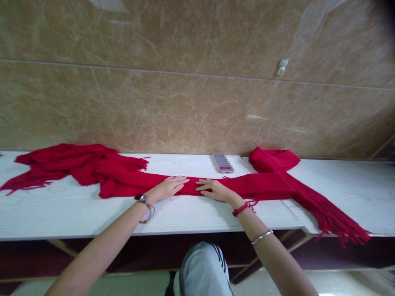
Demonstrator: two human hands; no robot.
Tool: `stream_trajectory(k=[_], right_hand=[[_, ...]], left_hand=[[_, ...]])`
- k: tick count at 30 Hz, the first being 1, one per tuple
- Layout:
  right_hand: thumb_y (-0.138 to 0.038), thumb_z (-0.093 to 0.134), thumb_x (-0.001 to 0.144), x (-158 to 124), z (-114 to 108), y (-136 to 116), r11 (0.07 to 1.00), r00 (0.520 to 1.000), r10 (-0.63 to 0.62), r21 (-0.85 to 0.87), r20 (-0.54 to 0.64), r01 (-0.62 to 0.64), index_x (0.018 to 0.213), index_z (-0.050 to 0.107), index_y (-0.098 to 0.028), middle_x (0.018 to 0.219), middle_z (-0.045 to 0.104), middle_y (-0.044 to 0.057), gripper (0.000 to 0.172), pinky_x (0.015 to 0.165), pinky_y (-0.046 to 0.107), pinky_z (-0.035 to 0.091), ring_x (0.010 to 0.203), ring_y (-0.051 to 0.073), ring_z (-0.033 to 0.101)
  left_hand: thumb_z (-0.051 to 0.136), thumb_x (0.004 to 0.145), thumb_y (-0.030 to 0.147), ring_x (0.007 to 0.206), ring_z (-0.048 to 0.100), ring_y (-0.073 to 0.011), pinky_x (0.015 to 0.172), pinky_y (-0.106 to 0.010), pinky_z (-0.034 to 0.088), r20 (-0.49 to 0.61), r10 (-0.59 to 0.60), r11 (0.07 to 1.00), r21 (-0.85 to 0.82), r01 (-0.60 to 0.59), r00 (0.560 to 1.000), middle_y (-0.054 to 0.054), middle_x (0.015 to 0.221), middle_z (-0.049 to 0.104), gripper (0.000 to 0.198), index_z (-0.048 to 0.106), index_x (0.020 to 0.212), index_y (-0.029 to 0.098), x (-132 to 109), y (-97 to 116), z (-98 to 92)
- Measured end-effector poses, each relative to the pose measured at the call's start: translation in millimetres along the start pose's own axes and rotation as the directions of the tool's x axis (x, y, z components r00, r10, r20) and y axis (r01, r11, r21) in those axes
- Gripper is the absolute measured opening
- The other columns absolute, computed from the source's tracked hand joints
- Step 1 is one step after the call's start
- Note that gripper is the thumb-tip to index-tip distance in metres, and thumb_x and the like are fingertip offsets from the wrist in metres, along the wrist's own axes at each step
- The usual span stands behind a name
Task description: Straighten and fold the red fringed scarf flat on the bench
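Note:
A red fringed scarf (259,186) stretches along the white table in a long, narrow folded strip. My left hand (166,188) lies flat on its middle with fingers stretched to the right. Facing it, my right hand (214,190) rests on the same strip, fingers spread and pointing left. A short stretch of red cloth shows between the fingertips. At the left, a crumpled heap of red fabric (74,162) with fringes meets the strip; whether it is one piece with it, I cannot tell. At the right, a bunched red fold (273,159) and a fringed end (330,207) spread out.
A phone (222,163) lies behind the strip near the wall. The white table (77,218) ends at a front edge just before my knee (203,269). A brown marbled tile wall (173,107) rises behind it, with a small white figure (282,66) on it.

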State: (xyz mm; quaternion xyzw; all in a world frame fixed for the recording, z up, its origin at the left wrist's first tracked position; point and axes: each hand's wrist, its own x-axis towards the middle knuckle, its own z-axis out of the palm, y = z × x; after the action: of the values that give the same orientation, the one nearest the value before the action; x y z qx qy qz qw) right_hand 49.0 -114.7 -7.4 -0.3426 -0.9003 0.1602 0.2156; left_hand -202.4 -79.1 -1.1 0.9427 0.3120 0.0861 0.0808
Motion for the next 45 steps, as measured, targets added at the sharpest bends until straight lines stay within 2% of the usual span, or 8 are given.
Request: stream_trajectory(k=[6,11,14,20,26,34,39,45], right_hand=[[-0.013,0.047,0.080,-0.5,-0.5,0.8,0.999,1.000,-0.004,0.049,-0.004,0.004,0.099,0.067,-0.019,0.119,0.059,0.006,0.028,0.100,0.035,0.036,0.118,0.017,0.046],[-0.016,0.046,0.082,3.9,4.9,-0.7,1.000,0.990,0.028,0.002,-0.140,-0.028,0.106,0.063,-0.015,0.113,0.062,0.010,0.030,0.097,0.035,0.039,0.110,0.018,0.053],[-0.020,0.041,0.086,11.5,13.7,-5.6,0.993,0.977,0.051,-0.097,-0.205,-0.072,0.116,0.057,-0.015,0.119,0.059,0.010,0.034,0.100,0.038,0.036,0.116,0.018,0.047],[-0.036,0.031,0.092,24.5,31.7,-15.9,0.920,0.984,0.175,-0.351,-0.034,-0.176,0.135,0.034,-0.017,0.141,0.033,0.011,0.048,0.103,0.052,0.023,0.130,0.025,0.026],[-0.034,0.026,0.093,18.7,32.8,-13.8,0.877,0.983,0.186,-0.451,-0.006,-0.169,0.137,0.029,-0.017,0.143,0.030,0.009,0.047,0.103,0.048,0.025,0.131,0.023,0.024],[-0.026,0.032,0.091,-50.3,-0.2,16.4,0.746,0.954,0.287,-0.605,-0.084,-0.278,0.130,0.042,-0.014,0.136,0.039,0.016,0.042,0.099,0.050,0.031,0.127,0.026,0.033],[-0.025,0.032,0.089,-101.5,-37.5,27.6,0.587,0.896,0.422,-0.713,-0.135,-0.384,0.129,0.044,-0.012,0.134,0.042,0.016,0.043,0.100,0.054,0.028,0.124,0.029,0.037],[-0.025,0.032,0.088,-126.4,-63.3,34.2,0.459,0.822,0.529,-0.744,-0.209,-0.485,0.133,0.038,-0.017,0.139,0.037,0.011,0.047,0.096,0.056,0.033,0.126,0.029,0.034]], left_hand=[[0.027,0.094,0.031,0.133,0.020,-0.0184,0.106,-0.039,0.016,0.069,-0.053,0.990,0.132,0.043,0.996,-0.002,0.144,0.027,0.042,0.033,0.135,0.026,2.0,8.8,7.6],[0.025,0.093,0.032,0.134,0.016,-0.0193,0.106,-0.041,0.014,0.093,-0.083,0.984,0.164,0.067,0.992,-0.002,0.146,0.024,0.044,0.027,0.137,0.026,0.1,10.3,8.4],[0.026,0.092,0.037,0.134,0.015,-0.0201,0.106,-0.041,0.013,0.092,-0.123,0.982,0.153,0.108,0.988,-0.004,0.146,0.022,0.048,0.025,0.138,0.022,1.3,9.9,9.4],[0.028,0.090,0.044,0.134,0.014,-0.0215,0.106,-0.043,0.012,0.106,-0.213,0.972,0.127,0.199,0.971,-0.010,0.146,0.019,0.059,0.020,0.140,0.015,3.2,7.0,10.8],[0.030,0.087,0.049,0.134,0.014,-0.0234,0.106,-0.042,0.012,0.089,-0.235,0.968,0.117,0.224,0.968,-0.011,0.146,0.018,0.063,0.022,0.140,0.015,1.6,3.8,10.1],[0.028,0.087,0.051,0.135,0.012,-0.0223,0.107,-0.041,0.011,0.111,-0.225,0.971,0.106,0.214,0.968,-0.010,0.147,0.015,0.064,0.020,0.140,0.016,1.9,1.8,7.4],[0.028,0.086,0.051,0.135,0.013,-0.0224,0.107,-0.041,0.011,0.117,-0.225,0.970,0.115,0.212,0.967,-0.009,0.147,0.016,0.066,0.019,0.141,0.015,2.8,-2.2,9.3],[0.028,0.086,0.051,0.134,0.015,-0.0223,0.106,-0.041,0.012,0.102,-0.219,0.971,0.122,0.206,0.970,-0.009,0.146,0.017,0.065,0.021,0.140,0.016,3.7,-2.1,8.8]])
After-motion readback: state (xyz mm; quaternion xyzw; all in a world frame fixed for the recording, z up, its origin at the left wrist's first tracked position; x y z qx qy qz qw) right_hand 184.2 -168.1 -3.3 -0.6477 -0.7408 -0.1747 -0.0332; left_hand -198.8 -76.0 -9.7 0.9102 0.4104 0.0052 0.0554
